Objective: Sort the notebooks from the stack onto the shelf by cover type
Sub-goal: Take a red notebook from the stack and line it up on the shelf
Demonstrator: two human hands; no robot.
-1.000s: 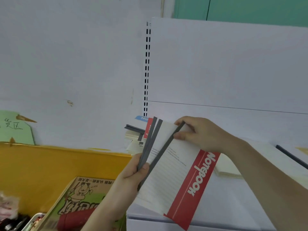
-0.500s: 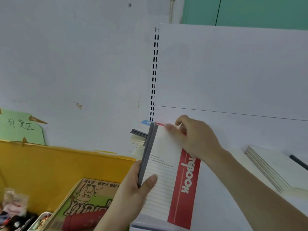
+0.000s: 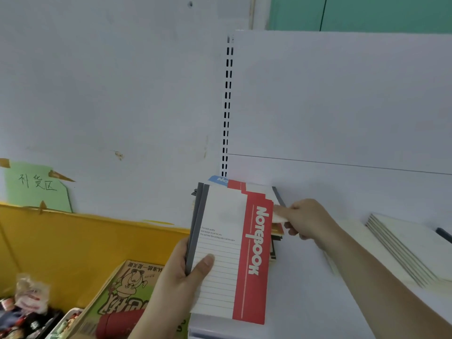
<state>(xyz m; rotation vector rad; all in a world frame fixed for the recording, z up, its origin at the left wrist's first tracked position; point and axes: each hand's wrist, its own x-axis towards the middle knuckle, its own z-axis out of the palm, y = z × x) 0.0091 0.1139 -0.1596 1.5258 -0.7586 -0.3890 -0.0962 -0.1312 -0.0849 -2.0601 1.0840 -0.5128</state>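
The left hand [image 3: 181, 272] was closed around a bundle of notebooks [image 3: 227, 253] at lower centre of the frame, thumb pressed on the lined white front cover and the fingers wrapped behind the grey spines on the bundle's left edge. The top cover carried a red band down its right side with "NOTEBOOK" printed in white. The bundle stood nearly upright, its lower edge low against the front of the white shelf [image 3: 318, 289].

The right hand [image 3: 305, 221] reached in from the right of the frame and met the bundle's right edge near the top. Its fingertips were pinched on the edges of covers or pages there; exactly which could not be told. Behind the bundle, more notebooks with red and blue covers [image 3: 217, 179] showed at the shelf's back corner, beside the slotted upright [image 3: 227, 106].

At the right of the frame a second stack of pale notebooks [image 3: 403, 248] lay flat on the shelf, well apart from the hands. At lower left, a yellow bin wall [image 3: 85, 241] held a cartoon-printed box [image 3: 122, 297]. A green paper sign [image 3: 36, 187] was taped to the wall at left.
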